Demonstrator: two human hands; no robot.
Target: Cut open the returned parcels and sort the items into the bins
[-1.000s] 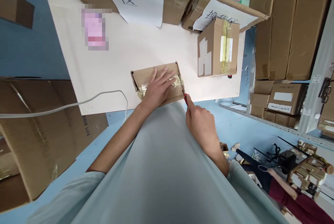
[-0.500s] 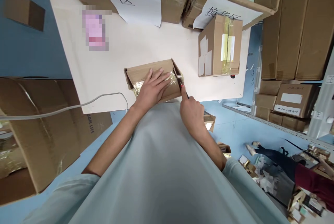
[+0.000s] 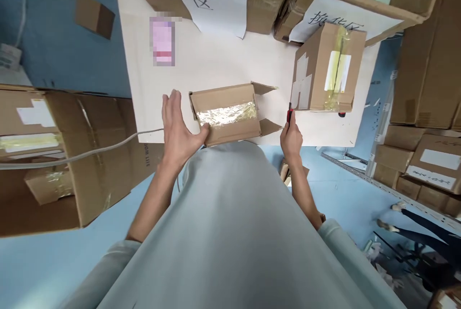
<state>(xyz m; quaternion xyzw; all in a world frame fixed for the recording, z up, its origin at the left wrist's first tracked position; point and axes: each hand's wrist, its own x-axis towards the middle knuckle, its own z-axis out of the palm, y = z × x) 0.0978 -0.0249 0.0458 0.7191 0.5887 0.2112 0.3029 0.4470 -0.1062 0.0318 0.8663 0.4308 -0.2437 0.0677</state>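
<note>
while our left hand [image 3: 180,126], spread wide, rests its thumb at the near corner of the taped carton [image 3: 230,116] as if steadying it on the table [image 3: 223,54], our right hand [image 3: 292,140] clasps the red cutter [image 3: 289,116] aside, seemingly clearing the splayed flaps [image 3: 262,89].

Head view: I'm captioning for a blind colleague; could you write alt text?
A taped cardboard box lies on a white table, two flaps sticking out at its right end. The left hand is open at the box's left end; the right hand holds a red-and-black tool.
</note>
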